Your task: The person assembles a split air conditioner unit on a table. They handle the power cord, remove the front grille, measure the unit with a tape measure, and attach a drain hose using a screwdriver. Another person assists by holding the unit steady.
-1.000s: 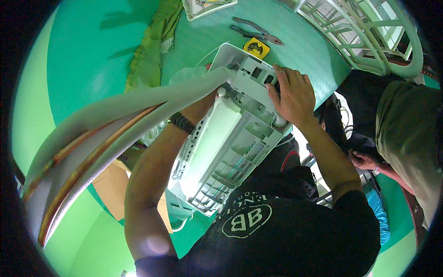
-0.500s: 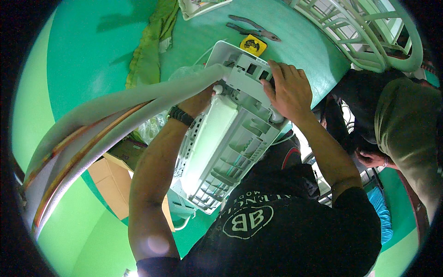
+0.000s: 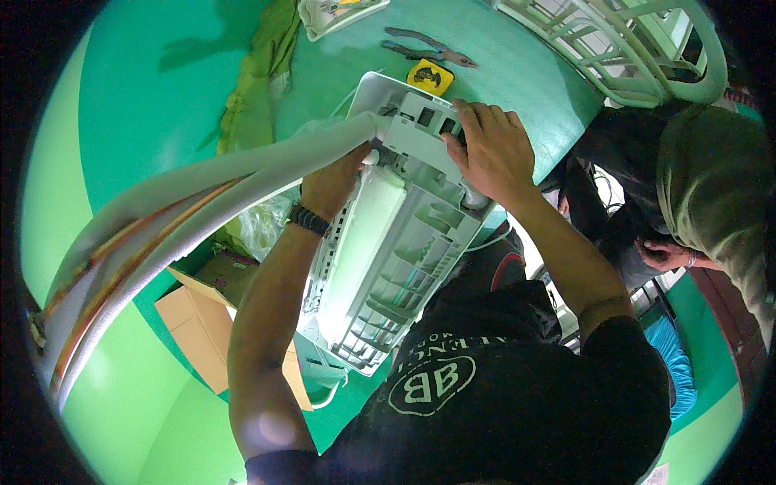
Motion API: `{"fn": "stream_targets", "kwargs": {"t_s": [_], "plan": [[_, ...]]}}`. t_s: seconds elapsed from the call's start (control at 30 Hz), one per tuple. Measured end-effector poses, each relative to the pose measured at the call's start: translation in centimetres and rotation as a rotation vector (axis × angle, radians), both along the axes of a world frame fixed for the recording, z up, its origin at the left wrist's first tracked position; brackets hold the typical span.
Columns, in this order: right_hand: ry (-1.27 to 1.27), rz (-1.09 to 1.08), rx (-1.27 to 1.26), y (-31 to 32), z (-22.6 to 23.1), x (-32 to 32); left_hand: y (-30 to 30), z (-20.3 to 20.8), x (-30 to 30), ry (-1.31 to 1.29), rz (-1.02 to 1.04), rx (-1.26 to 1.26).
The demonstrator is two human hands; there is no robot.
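The indoor unit of a split air conditioner (image 3: 416, 234), white and long, lies tilted in front of me with its ribbed back facing up. My right hand (image 3: 495, 153) grips its far end, fingers over the edge and thumb against the housing. From that same end a thick white insulated pipe bundle (image 3: 218, 166) curves out to the left, with copper-coloured lines along it. Beneath the bundle, my left hand (image 3: 330, 184) reaches to the unit's left side. Its fingers are mostly hidden there, so its hold does not show.
Pliers (image 3: 430, 47) and a yellow tape measure (image 3: 430, 77) lie beyond the unit, near a white tray (image 3: 343, 18). An opened cardboard box (image 3: 198, 323) stands at the left. At the right sits another person (image 3: 703, 186), near a white rack (image 3: 622, 48) and blue cord (image 3: 671, 364).
The view has shifted slightly, so the unit's far end and both hands appear a little further left. Both hands keep the same places on the unit.
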State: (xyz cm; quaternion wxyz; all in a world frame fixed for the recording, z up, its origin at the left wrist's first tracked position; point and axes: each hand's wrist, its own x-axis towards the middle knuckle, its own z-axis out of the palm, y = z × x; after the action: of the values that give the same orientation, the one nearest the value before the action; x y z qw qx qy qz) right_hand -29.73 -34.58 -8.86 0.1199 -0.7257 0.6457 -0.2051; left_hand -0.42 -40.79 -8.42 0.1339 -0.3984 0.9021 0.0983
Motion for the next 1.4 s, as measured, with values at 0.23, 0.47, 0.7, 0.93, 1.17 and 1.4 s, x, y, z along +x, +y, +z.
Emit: {"fn": "stream_targets", "kwargs": {"t_s": [0.23,0.47,0.7,0.93,1.17,1.4], "plan": [[0.006,-0.007,-0.012,0.0,-0.2,-0.2,1.1,1.9,-0.1,0.065,-0.085,-0.259],[0.017,0.002,-0.024,0.0,-0.6,-0.1,-1.0,1.9,-2.4,0.018,0.085,-0.116],[0.025,0.009,0.039,-0.2,0.0,0.1,-1.2,-0.7,-2.4,-0.024,-0.056,-0.321],[0.014,0.036,0.051,-0.2,0.0,-0.3,-1.5,1.0,-3.4,0.012,0.199,0.01],[0.018,0.026,0.009,-0.1,-0.1,-0.3,-0.9,1.9,-2.8,0.021,0.066,-0.123],[-0.006,0.039,0.062,-0.1,-0.1,-0.3,-1.1,-1.0,-3.0,0.027,-0.009,-0.155]]}}
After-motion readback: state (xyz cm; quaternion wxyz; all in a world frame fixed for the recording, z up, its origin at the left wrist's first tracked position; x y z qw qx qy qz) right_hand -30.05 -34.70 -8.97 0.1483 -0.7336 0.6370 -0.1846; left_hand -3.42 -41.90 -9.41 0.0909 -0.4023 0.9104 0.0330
